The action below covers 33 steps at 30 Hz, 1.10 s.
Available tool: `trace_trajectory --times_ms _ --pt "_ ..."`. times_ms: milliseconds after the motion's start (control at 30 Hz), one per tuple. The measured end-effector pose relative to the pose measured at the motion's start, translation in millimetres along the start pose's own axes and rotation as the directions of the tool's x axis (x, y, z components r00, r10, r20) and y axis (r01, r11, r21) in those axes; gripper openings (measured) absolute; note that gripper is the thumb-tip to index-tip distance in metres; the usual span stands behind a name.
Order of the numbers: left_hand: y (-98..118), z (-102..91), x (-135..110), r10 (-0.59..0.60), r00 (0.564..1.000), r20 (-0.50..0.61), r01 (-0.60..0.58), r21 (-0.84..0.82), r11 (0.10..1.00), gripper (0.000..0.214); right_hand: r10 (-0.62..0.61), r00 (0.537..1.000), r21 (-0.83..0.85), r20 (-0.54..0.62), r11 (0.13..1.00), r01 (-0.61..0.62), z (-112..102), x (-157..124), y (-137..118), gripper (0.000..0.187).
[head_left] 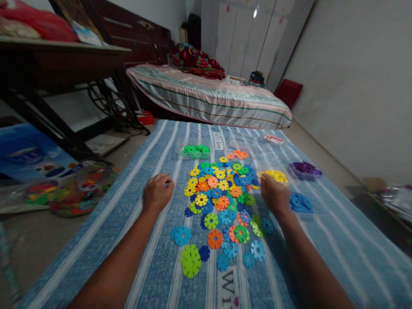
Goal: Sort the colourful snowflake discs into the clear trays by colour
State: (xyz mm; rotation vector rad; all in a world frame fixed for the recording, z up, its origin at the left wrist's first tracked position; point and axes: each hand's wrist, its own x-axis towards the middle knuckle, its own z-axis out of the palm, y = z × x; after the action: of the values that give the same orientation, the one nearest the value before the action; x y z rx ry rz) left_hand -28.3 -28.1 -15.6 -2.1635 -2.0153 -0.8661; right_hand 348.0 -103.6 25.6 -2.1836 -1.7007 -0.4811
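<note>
A loose heap of notched plastic discs [223,185] in yellow, orange, green and blue covers the middle of the striped cloth. Left of the heap, my left hand [157,192] rests on the cloth with its fingers curled. A small dark blue patch shows between its thumb and forefinger; I cannot tell whether it is a disc. My right hand [275,194] is closed at the heap's right edge, just in front of the tub of yellow discs [275,176]. Its fingertips are turned away, so what they hold, if anything, is hidden.
Clear tubs hold green discs [195,151], orange discs [238,154], purple discs [305,170] and blue discs [301,203]. A small clear box with a red-and-white label [273,139] lies at the far right. Beyond the table stands a bed [209,96]; a sewing-machine table [64,51] is at left.
</note>
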Motion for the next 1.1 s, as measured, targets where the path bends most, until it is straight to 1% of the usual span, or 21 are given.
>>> trace_trajectory --times_ms 67,100,133,267,333,467,567,667,733,833,867,933,1000,1100 --pt "0.0 -0.5 0.2 -0.001 1.000 0.003 0.001 0.005 1.000 0.024 -0.171 0.982 0.061 0.077 0.984 0.167 8.9 -10.1 -9.7 0.020" --pt "0.0 -0.8 0.3 0.000 1.000 0.005 0.000 0.006 1.000 0.025 -0.231 0.968 0.088 0.100 0.971 0.223 12.7 -13.4 -14.8 0.019" --pt "-0.1 -1.2 0.5 0.003 1.000 0.007 -0.003 0.008 1.000 0.025 -0.261 0.958 0.105 0.118 0.963 0.249 15.8 -15.3 -19.8 0.019" --pt "-1.3 -1.4 1.0 0.005 1.000 0.008 -0.006 0.016 1.000 0.026 -0.247 0.944 0.092 0.217 0.968 0.232 21.0 -15.1 -34.8 0.030" --pt "-2.2 -0.6 1.2 0.004 1.000 0.006 -0.004 0.020 1.000 0.026 -0.264 0.933 0.094 0.244 0.964 0.248 20.0 -17.7 -39.6 0.031" --pt "-3.4 1.0 1.6 0.002 1.000 -0.005 -0.002 0.021 1.000 0.026 -0.334 0.914 0.151 0.231 0.940 0.305 13.6 -37.5 -48.3 0.025" --pt "-3.2 0.8 2.1 0.000 1.000 -0.001 0.000 0.019 1.000 0.027 -0.371 0.905 0.183 0.207 0.923 0.337 7.1 -56.8 -54.1 0.026" --pt "-3.0 0.5 2.3 -0.004 1.000 0.010 0.003 0.020 1.000 0.028 -0.420 0.889 0.235 0.184 0.897 0.375 2.0 -65.0 -55.8 0.019" --pt "-3.2 1.0 2.3 -0.001 1.000 0.013 0.001 0.022 1.000 0.027 -0.418 0.896 0.262 0.149 0.891 0.372 1.3 -59.3 -54.0 0.018" --pt "-3.8 1.9 2.2 0.004 1.000 0.007 -0.004 0.014 1.000 0.027 -0.332 0.937 0.238 0.106 0.924 0.301 5.4 -38.3 -49.4 0.021" --pt "-4.0 1.9 2.2 0.003 1.000 0.005 -0.003 0.011 1.000 0.027 -0.297 0.948 0.217 0.113 0.939 0.268 7.7 -31.2 -48.2 0.023" --pt "-4.2 1.4 2.2 0.002 1.000 0.006 -0.002 0.009 1.000 0.027 -0.259 0.954 0.182 0.155 0.956 0.230 12.2 -22.3 -47.1 0.026" --pt "-3.9 0.5 2.1 0.005 1.000 0.013 -0.005 0.012 1.000 0.027 -0.271 0.943 0.170 0.194 0.956 0.240 15.4 -24.1 -47.8 0.027" --pt "-3.1 -0.6 2.2 0.000 1.000 0.019 0.000 0.012 1.000 0.028 -0.323 0.929 0.189 0.180 0.938 0.289 15.8 -41.9 -50.3 0.029"
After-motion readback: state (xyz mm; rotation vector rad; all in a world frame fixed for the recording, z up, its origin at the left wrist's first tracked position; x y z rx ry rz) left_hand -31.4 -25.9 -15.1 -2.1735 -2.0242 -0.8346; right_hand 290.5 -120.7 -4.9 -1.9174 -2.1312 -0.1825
